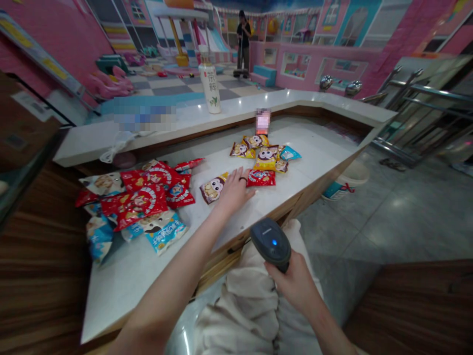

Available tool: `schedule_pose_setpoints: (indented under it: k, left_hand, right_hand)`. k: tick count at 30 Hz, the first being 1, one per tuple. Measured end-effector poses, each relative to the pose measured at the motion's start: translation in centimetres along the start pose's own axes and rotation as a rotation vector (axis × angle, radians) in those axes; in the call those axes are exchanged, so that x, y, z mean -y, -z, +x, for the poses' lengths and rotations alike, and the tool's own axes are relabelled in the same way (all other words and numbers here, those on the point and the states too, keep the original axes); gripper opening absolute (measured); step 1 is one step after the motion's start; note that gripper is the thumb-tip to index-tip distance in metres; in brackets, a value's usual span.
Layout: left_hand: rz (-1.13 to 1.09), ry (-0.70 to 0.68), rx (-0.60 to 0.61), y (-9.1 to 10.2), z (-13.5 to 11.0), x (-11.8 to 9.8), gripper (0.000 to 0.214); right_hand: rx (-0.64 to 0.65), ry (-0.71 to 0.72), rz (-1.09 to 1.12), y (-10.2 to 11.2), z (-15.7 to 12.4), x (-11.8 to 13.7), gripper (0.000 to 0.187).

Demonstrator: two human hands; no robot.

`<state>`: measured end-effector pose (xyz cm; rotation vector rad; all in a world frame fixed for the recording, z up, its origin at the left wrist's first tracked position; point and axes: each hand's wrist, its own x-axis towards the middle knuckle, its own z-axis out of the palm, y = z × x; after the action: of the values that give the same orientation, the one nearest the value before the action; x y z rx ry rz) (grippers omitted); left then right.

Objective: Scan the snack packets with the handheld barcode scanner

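My left hand [235, 191] reaches over the white counter, palm down with its fingers stretched out and a dark ring on one finger. It lies across the right edge of a brown and yellow snack bag [213, 189], and its fingertips are beside a small red snack bag [262, 178]. Whether it presses on either bag I cannot tell. Above my lap, my right hand [295, 278] grips a dark barcode scanner [271, 242] with a blue light on top. Farther back lie several yellow snack bags [266, 157] and a light blue packet [290, 153].
A heap of red snack bags [142, 201] and blue snack bags [165, 230] covers the counter's left side. On the raised ledge [244, 109] stands a white bottle [209, 86]. A phone-like object [263, 122] leans below it. A bucket [345, 180] is on the floor; a person [243, 44] stands far back.
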<state>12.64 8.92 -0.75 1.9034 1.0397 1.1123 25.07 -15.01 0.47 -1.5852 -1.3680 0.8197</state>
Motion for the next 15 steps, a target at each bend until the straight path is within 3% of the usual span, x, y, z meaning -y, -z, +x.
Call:
schedule_pose_setpoints:
  k: [3, 7, 12, 15]
  left_hand:
    - [-0.136, -0.025, 0.134, -3.0, 1.9, 0.0, 0.067]
    - [-0.204, 0.047, 0.152, -4.8, 3.0, 1.0, 0.056]
    - [-0.379, 0.077, 0.143, -3.6, 0.7, 0.2, 0.042]
    - [-0.590, 0.170, 0.031, -2.4, -1.9, -1.0, 0.039]
  right_hand:
    - [-0.002, -0.011, -0.005, 0.1, 0.2, -0.3, 0.010]
    - [0.005, -0.018, 0.003, 0.2, 0.2, -0.5, 0.012]
    - [-0.006, -0.009, 0.007, 0.3, 0.0, -0.6, 0.013]
    - [-0.014, -0.008, 0.010, 0.4, 0.0, -0.4, 0.013]
